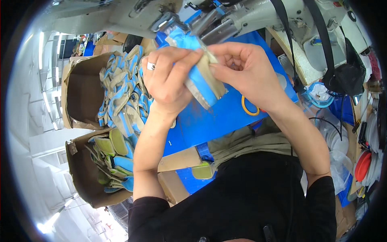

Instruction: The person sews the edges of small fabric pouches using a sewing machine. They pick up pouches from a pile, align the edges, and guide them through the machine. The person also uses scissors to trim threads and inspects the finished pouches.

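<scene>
In front of the sewing machine (242, 24), a blue and beige fabric strip (200, 83) is held up between both hands. My left hand (169, 74), with a ring on one finger, is closed on its left side. On the right side, my right hand (248, 66) pinches the beige edge between thumb and fingertips. The strip's upper end lies close to the machine's metal parts; whether it touches them, I cannot tell. Underneath is the blue work table (197, 125). A yellow scissor-like handle loop (250, 109) lies on it below my right wrist.
Left of the table, an open cardboard box (82, 94) stands beside a heap of blue and beige fabric pieces (127, 86). A nearer cardboard box (86, 177) holds green and blue pieces (118, 141). Black straps (322, 36) hang at the right. Beyond my right arm sits a red round object (362, 166).
</scene>
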Demonstrator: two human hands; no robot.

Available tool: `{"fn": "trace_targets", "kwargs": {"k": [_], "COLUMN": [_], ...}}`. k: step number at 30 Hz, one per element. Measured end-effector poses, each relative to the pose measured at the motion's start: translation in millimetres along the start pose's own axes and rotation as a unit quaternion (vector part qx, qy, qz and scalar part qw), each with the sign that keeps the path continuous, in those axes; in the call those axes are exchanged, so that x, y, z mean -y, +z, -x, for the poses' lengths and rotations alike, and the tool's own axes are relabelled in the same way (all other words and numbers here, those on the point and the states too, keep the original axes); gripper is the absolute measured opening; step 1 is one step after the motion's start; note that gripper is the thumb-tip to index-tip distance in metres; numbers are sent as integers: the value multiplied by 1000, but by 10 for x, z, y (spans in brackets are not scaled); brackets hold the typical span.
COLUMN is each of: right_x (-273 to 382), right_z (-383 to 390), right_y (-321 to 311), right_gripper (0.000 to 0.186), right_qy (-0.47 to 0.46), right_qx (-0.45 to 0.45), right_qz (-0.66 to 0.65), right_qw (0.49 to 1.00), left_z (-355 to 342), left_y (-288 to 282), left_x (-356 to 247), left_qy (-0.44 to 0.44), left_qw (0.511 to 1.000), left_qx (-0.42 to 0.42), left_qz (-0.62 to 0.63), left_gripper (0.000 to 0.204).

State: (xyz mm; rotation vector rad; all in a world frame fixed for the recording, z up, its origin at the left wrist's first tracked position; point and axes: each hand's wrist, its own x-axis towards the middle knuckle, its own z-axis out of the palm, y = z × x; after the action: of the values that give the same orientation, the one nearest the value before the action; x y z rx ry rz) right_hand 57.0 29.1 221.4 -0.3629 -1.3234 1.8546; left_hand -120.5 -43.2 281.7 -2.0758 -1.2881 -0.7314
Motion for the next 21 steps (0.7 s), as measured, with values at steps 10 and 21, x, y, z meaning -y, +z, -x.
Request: {"fn": "trace_targets", "kwargs": {"k": [10,21], "right_x": [-101,-103], "right_z": [40,12], "right_y": [18,42], "right_gripper": [27,25], "right_qy": [4,9], "right_qx": [-2,-14], "right_qz": [-57,-74], "right_qw": [998,997], "left_z": [27,23], "left_y": [-109,-186], "left_x": [-128,-93], "left_qy": [-276,-292], "left_qw": [934,915], "left_qx": [53,108], "left_qz": [219,258], "left_gripper": [22,29]}}
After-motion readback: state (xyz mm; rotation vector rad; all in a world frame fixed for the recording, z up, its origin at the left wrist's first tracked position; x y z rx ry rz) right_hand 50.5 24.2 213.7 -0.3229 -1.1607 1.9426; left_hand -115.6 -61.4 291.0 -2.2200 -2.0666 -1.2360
